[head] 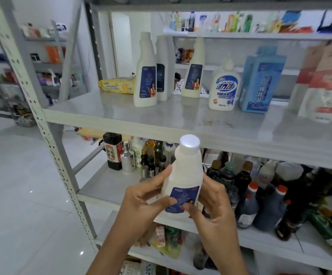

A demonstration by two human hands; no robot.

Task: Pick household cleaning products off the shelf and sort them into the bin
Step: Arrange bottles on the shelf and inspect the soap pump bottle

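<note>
A white cleaner bottle [183, 175] with a blue label was held upright between both hands, before the grey shelving. It was gripped by the left hand [141, 205] from one side, with the thumb laid on the label and the forefinger stretched up the body. The right hand [214, 205] was wrapped round the other side, its thumb pressed on the label's lower edge. Above and beyond the grip, matching white bottles [145, 76] were stood on the shelf board [121, 112], with a hand-wash bottle [223, 88] and a blue jug [260, 82] to their right (print partly blurred). Just right of the grip, dark sauce bottles [246, 195] were crowded on the lower board.
</note>
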